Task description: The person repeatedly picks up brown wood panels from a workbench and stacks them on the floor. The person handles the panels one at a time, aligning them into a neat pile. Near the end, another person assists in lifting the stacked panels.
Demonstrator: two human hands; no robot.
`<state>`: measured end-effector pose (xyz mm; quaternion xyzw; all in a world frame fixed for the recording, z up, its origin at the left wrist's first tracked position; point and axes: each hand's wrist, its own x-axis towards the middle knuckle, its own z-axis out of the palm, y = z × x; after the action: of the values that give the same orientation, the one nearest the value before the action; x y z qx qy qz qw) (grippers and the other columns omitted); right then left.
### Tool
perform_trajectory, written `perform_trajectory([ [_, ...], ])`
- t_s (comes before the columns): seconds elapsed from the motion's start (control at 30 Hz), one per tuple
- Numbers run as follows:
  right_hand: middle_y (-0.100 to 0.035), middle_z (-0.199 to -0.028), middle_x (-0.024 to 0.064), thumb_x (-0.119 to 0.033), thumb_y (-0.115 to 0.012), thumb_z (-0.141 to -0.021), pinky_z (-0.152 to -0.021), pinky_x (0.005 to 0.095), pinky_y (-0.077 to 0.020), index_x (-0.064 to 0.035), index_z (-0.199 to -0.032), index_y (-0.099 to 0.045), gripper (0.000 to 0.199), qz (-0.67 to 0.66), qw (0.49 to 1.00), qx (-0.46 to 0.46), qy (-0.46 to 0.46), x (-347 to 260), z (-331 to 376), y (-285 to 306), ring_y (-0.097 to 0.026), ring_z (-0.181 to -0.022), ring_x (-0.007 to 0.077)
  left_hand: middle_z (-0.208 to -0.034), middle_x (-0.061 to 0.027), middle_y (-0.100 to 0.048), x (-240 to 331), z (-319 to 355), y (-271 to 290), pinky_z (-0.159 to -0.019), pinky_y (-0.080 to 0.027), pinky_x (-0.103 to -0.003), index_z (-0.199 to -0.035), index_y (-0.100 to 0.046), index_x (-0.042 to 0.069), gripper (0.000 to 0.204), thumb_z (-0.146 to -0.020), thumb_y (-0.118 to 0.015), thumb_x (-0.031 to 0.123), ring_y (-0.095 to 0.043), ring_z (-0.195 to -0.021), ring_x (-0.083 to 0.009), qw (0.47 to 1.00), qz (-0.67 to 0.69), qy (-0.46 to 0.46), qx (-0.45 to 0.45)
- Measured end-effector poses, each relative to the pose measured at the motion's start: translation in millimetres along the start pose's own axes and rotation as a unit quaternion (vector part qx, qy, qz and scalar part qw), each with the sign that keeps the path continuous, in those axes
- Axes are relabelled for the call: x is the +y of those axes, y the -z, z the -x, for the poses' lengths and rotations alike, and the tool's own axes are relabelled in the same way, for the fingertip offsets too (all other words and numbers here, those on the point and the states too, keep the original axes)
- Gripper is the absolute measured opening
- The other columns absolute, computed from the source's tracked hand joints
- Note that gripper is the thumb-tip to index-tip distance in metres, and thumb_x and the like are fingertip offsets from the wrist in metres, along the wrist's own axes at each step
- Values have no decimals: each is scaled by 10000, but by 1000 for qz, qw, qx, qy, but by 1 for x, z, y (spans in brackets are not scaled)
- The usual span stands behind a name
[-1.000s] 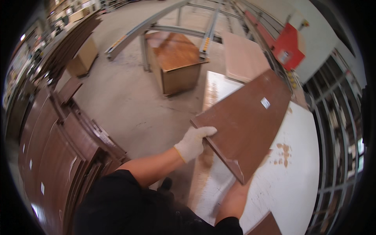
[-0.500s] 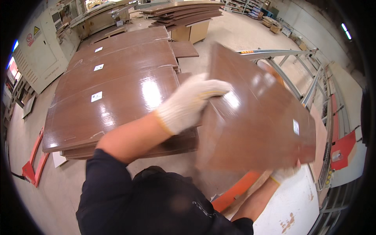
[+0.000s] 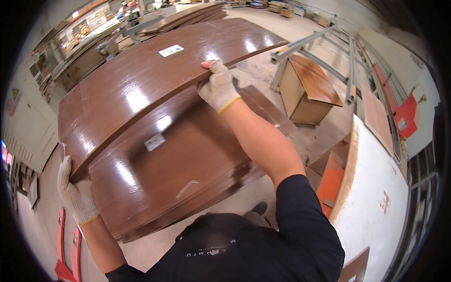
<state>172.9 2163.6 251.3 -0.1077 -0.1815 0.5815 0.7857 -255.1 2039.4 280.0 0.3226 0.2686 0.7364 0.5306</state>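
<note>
I hold a long glossy brown panel [image 3: 141, 80] flat over a stack of like panels [image 3: 188, 164]. My left hand [image 3: 75, 192], in a white knit glove, grips the panel's near left corner. My right hand [image 3: 218, 87], also gloved, clamps the panel's right long edge, thumb on top. The held panel carries a small white label [image 3: 170, 50] near its far end. The stack's top panel shows another white label [image 3: 154, 141]. The held panel hovers slightly above the stack, skewed to the left of it.
A white-topped table [image 3: 376, 197] with a worn edge stands at my right. A wooden box cabinet [image 3: 307, 91] and grey metal rails [image 3: 305, 44] lie beyond. A red pallet jack [image 3: 66, 254] sits at the lower left. More panel stacks [image 3: 188, 16] lie farther back.
I have turned from the white table to the stack. The panel went from tilted upright in front of me to lying flat over the stack, both hands now at its edges.
</note>
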Motion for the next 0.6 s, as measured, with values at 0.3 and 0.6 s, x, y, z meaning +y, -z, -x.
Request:
perform_trajectory([
  [0.3,-648,-1089,93,-8,-664,-894,-840,450,-624,-77,-1055,-600,185,5,990,83,-111,221,-80,-28,-663,-992,272,-1019,-44,-710,57,-115,125,-838,-597,-427,-1091,-679,56,137,-965,-679,109,-702,-947,-187,997,-65,-13,37],
  [0.6,-613,-1166,125,-24,-682,-900,-916,487,-582,-68,-1148,-584,270,-1,986,94,-141,298,-121,-1,-626,-1060,327,-1133,-131,-713,39,-229,206,-1017,-554,-410,-1106,-675,-15,178,-945,-688,60,-691,-1093,-252,999,-18,22,-21],
])
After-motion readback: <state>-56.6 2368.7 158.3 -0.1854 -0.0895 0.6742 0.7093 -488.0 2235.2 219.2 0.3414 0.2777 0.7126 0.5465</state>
